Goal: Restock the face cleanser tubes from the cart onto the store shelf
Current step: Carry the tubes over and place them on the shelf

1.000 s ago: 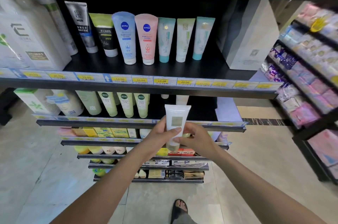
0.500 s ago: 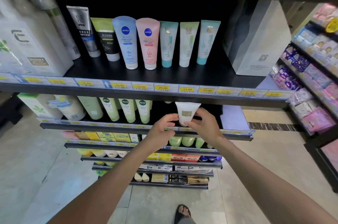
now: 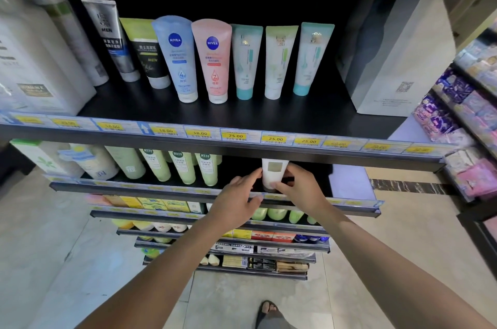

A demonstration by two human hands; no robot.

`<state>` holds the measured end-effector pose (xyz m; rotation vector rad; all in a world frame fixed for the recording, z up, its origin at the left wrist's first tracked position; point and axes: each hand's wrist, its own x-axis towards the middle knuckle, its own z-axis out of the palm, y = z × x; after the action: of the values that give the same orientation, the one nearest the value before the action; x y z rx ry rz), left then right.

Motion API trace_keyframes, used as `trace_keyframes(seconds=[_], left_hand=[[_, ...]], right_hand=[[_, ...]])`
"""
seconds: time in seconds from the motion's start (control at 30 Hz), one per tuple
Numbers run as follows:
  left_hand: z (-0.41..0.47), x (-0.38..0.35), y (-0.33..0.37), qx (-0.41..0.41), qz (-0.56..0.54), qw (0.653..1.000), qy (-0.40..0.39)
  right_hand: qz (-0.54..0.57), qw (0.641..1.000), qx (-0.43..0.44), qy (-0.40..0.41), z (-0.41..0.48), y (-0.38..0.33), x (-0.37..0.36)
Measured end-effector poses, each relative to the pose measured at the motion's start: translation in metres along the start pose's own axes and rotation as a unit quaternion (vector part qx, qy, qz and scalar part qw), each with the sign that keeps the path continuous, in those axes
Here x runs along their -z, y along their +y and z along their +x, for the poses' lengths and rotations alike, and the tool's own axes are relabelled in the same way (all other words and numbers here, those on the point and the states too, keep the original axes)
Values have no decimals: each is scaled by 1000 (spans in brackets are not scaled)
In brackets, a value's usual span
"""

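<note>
- Found white tube (image 3: 272,175) upright, cap down, on second shelf (image 3: 349,207), top end just under rail of upper shelf (image 3: 269,116).
- Noted right hand (image 3: 302,190) gripping white tube: thumb across lower front, fingers curled round right side.
- Noted left hand (image 3: 238,195) loosely spread, fingers near straight, fingertips at white tube's left edge; cannot tell whether touching.
- Logged green tubes (image 3: 185,167) in a row on second shelf, left of white tube and apart from it.
- Logged blue tube (image 3: 176,59) and pink tube (image 3: 213,59) side by side, cap down, on upper shelf; yellow price tags (image 3: 235,136) along its rail.
- Observed sandalled foot (image 3: 269,312) on floor (image 3: 53,248) below.
</note>
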<state>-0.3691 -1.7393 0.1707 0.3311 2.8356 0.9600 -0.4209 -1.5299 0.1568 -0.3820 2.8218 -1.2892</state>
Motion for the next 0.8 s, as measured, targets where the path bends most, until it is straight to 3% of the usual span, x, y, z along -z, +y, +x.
trace_keyframes(seconds=[0.17, 0.57, 0.8], left_hand=[[4, -3, 1, -22, 85, 996, 26], [-11, -2, -5, -44, 94, 995, 15], [-55, 4, 0, -83, 94, 992, 27]], right_hand=[[-31, 999, -5, -10, 3, 5, 1], [-46, 998, -39, -13, -18, -12, 8], [-92, 986, -139, -9, -77, -34, 18]])
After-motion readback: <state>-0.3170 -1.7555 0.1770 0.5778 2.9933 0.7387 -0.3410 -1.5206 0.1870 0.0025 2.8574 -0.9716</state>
